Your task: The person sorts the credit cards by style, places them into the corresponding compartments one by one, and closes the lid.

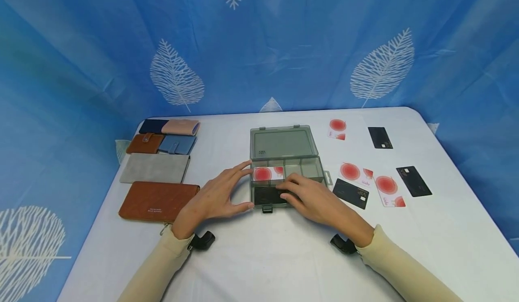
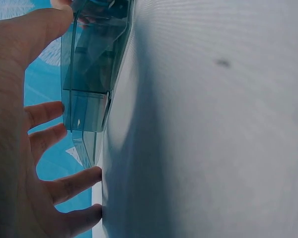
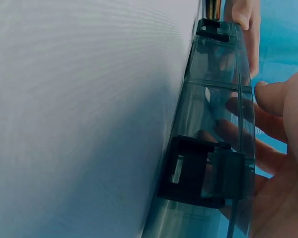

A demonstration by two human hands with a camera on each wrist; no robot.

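Bracing open box (image 1: 284,169), left hand (image 1: 215,198) spread at its left wall, right hand (image 1: 316,200) fingers loosely inside front compartment.

Left hand (image 2: 20,144) filling the left side, thumb reaching up to the top corner of a translucent smoky box (image 2: 92,64), straight fingers spreading below it, tips touching the white table (image 2: 213,139). Box standing on the table, casting a soft shadow. Blue cloth (image 2: 44,89) showing between the fingers.
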